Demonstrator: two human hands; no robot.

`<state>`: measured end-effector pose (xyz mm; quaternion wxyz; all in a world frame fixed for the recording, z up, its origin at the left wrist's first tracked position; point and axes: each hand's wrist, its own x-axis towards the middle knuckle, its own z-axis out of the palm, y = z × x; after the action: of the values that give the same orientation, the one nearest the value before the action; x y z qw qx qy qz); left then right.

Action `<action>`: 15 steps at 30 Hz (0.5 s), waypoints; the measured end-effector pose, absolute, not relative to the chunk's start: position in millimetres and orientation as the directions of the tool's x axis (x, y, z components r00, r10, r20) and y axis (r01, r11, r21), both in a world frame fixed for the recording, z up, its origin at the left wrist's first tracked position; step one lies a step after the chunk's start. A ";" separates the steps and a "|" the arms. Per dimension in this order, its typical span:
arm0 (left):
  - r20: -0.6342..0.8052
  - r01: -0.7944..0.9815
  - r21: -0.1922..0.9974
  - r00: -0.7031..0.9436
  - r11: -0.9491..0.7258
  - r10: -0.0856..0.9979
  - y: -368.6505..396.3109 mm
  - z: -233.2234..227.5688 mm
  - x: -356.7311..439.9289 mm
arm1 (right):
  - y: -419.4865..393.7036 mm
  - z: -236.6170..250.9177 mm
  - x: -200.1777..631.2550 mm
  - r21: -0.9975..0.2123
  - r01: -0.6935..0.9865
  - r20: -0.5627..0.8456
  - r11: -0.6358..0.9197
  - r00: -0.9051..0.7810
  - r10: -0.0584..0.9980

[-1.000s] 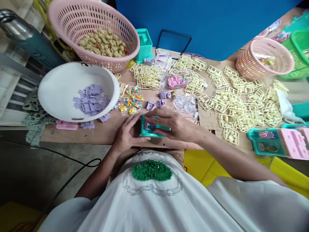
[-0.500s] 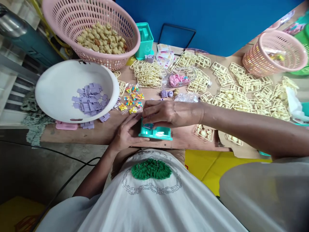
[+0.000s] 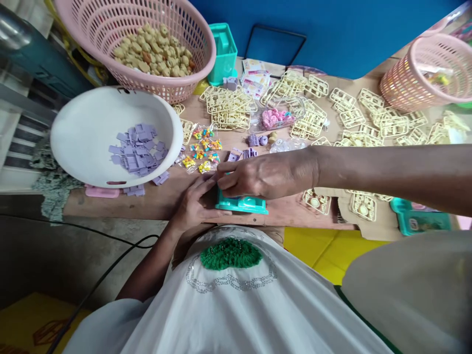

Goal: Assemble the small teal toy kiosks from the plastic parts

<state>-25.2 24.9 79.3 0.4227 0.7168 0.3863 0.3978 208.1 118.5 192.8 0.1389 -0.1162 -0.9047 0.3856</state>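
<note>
A teal plastic tray (image 3: pixel 245 204) with a flanged rim sits at the table's front edge, close to my body. My left hand (image 3: pixel 195 204) clasps its left side, thumb along the front and fingers behind. Over the tray, my right hand (image 3: pixel 254 178) has its fingers curled together and pointing down into it. The fingers cover most of the inside, and I cannot make out what they hold. Just behind the right hand lie small purple plastic parts (image 3: pixel 241 154). Little bags of colourful pieces (image 3: pixel 202 147) lie beyond my left hand.
A white basin (image 3: pixel 84 132) of flat purple pieces and a pink basket (image 3: pixel 155 84) of beige pieces stand at left. Cream part frames (image 3: pixel 354 137) spread across the right. A teal container (image 3: pixel 223 54) and blue panel (image 3: pixel 313 39) are at the back; another pink basket (image 3: pixel 400 81) stands far right.
My right hand has pressed lower over the tray, hiding more of its inside. Purple parts behind the hand now show more. My left hand keeps its hold. The view has shifted slightly.
</note>
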 end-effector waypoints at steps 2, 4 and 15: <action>0.228 0.228 0.915 0.385 -0.332 0.894 24.9 78.8 -24.3 | 118.1 185.9 209.1 -0.702 0.136 0.201 0.699 -0.904 0.378; 0.226 0.214 0.919 0.398 -0.330 0.889 25.0 78.4 -24.0 | 119.1 181.8 212.3 -0.670 0.072 0.304 0.739 -0.881 0.362; 0.196 0.169 0.945 0.392 -0.280 0.899 19.4 79.1 -22.6 | 66.1 165.5 242.8 -0.758 0.297 0.291 0.580 -0.643 0.709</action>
<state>-22.6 19.4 79.1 0.4612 0.6953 0.3837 0.3958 242.8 66.1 165.5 0.2977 -0.3003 -0.8376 0.3460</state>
